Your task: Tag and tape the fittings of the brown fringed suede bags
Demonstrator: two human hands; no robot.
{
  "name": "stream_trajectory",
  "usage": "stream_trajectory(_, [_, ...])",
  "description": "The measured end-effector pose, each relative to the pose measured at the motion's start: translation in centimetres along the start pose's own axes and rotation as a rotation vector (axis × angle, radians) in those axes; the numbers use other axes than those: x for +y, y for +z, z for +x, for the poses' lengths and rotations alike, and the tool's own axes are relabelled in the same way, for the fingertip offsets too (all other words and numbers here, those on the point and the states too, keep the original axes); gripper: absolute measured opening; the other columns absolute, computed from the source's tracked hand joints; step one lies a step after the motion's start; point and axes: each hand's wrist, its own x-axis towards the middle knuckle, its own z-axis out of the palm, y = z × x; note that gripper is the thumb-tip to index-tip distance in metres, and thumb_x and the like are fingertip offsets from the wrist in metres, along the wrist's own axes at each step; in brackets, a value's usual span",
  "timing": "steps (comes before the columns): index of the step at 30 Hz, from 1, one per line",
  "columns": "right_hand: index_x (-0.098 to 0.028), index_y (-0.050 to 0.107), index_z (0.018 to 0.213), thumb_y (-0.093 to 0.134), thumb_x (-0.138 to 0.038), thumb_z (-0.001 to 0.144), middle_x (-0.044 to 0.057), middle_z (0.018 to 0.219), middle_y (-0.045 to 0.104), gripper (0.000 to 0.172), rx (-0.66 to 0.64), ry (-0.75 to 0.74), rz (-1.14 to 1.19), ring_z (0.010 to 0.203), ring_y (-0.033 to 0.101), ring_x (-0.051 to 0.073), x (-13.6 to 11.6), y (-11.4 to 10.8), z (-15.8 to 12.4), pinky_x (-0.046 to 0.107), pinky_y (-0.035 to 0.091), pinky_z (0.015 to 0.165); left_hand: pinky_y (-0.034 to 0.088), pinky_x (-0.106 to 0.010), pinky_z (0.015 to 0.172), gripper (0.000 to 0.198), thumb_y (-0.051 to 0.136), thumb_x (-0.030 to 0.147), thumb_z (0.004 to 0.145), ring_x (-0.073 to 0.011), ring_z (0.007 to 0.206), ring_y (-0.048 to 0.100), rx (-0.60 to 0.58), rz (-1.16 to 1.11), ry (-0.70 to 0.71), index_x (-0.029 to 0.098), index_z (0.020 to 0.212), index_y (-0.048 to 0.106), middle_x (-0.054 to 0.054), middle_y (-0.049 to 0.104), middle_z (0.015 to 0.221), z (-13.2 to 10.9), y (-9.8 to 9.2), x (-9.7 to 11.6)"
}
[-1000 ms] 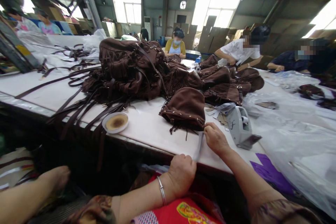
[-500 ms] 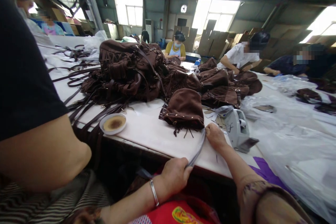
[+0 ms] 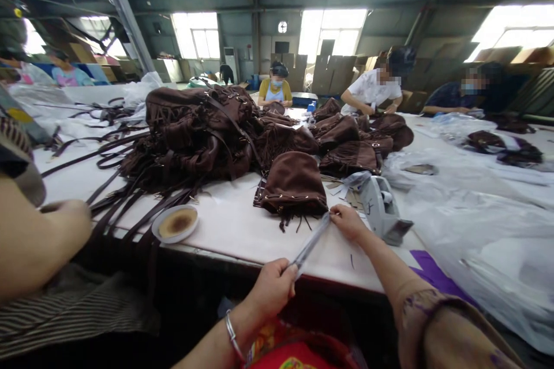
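Observation:
A narrow, greyish translucent plastic strip [image 3: 310, 244] is stretched between my two hands in front of the table edge. My left hand [image 3: 272, 288], with a silver bangle at the wrist, is closed around its near end. Over the table, my right hand [image 3: 347, 222] pinches the far end. Just beyond that pinch lies a dark brown fringed bag [image 3: 294, 184], its gathered, eyeleted edge facing me. I cannot tell whether the strip touches the bag's fringe. To the right of the bag stands a grey tape dispenser [image 3: 384, 210].
A large heap of brown bags [image 3: 194, 132] with trailing straps covers the table's left and middle. A round dish [image 3: 175, 223] with tan contents sits near the front edge. Clear plastic sheeting [image 3: 480, 242] spreads at right. A co-worker's bare arm [image 3: 43, 236] reaches in at left; several people work behind.
The strip is now pulled straighter between my hands, and my left hand has shifted left. The co-worker at left has leaned away. My view has turned slightly and tilted up.

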Motion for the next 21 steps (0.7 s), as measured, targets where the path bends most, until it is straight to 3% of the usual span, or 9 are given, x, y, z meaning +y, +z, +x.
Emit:
stream_trajectory(5, [-0.020,0.072,0.078,0.061,-0.021,0.079,0.005,0.082,0.071,0.012,0.020,0.063,-0.059,0.083,0.063,0.020,-0.6,0.2,0.0,0.028,0.043,0.075,0.019,-0.020,0.038,0.045,0.058,0.063,0.078,-0.0048,0.035,0.030,-0.050,-0.250,-0.053,0.019,0.075,0.049,0.008,0.046,0.050,-0.2,-0.3,0.7])
stream_trajectory(8, [-0.020,0.071,0.073,0.061,-0.021,0.081,0.007,0.081,0.070,0.013,0.047,0.089,-0.110,0.081,0.063,0.021,-1.1,0.2,-0.2,0.029,0.042,0.072,0.021,-0.019,0.038,0.048,0.057,0.065,0.078,-0.0045,0.035,0.032,-0.096,-0.226,-0.068,0.018,0.079,0.051,0.007,0.048,0.052,-0.9,-0.3,1.1])
stream_trajectory(11, [-0.019,0.070,0.078,0.058,-0.021,0.085,0.011,0.091,0.069,0.014,0.115,0.121,-0.166,0.083,0.063,0.022,-1.5,0.3,-0.4,0.030,0.042,0.072,0.025,-0.020,0.040,0.041,0.050,0.058,0.087,-0.0076,0.037,0.038,-0.191,0.045,-0.079,0.018,0.082,0.055,0.004,0.051,0.052,-1.7,0.2,0.9])
stream_trajectory(16, [-0.017,0.067,0.080,0.051,-0.020,0.087,0.012,0.085,0.067,0.018,0.183,0.181,-0.189,0.081,0.063,0.023,-1.5,0.5,0.0,0.033,0.046,0.073,0.035,-0.028,0.056,0.032,0.042,0.032,0.094,-0.0174,0.061,0.058,-0.101,0.796,0.282,0.017,0.073,0.061,-0.007,0.066,0.071,-2.5,1.1,0.1])
stream_trajectory(19, [-0.017,0.068,0.093,0.052,-0.017,0.084,0.012,0.096,0.068,0.019,0.184,0.110,-0.163,0.095,0.063,0.025,-1.5,-0.8,-0.7,0.037,0.048,0.084,0.035,-0.029,0.058,0.035,0.038,0.028,0.096,-0.0181,0.064,0.059,-0.085,0.915,0.277,0.016,0.076,0.065,-0.009,0.068,0.075,-2.3,0.8,0.1])
stream_trajectory(21, [-0.018,0.067,0.106,0.050,-0.014,0.084,0.013,0.112,0.066,0.028,0.177,-0.051,-0.092,0.110,0.059,0.026,-2.1,-2.3,-2.3,0.039,0.046,0.095,0.036,-0.028,0.058,0.037,0.037,0.028,0.097,-0.0173,0.064,0.059,-0.079,0.905,0.261,0.015,0.078,0.066,-0.010,0.069,0.076,-2.0,0.4,0.2])
